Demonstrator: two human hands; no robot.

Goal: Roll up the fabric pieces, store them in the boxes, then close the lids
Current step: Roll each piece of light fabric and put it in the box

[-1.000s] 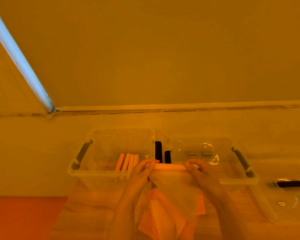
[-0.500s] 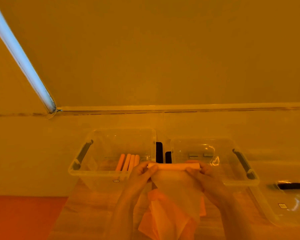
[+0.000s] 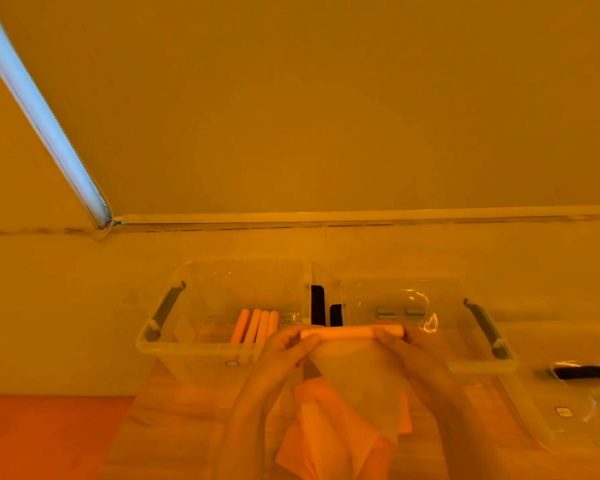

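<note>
A pale fabric piece point(image 3: 355, 368) is half rolled into a slim tube along its top edge, held up in front of two boxes; its loose, thin sheet hangs down over a heap of orange cloths point(image 3: 329, 441) on the wooden table point(image 3: 187, 427). The left hand point(image 3: 284, 348) and right hand point(image 3: 406, 344) each pinch one end of the roll. The clear plastic left box point(image 3: 194, 348) holds four smooth rolls point(image 3: 255, 325); the right box point(image 3: 471, 365) stands just beside it.
</note>
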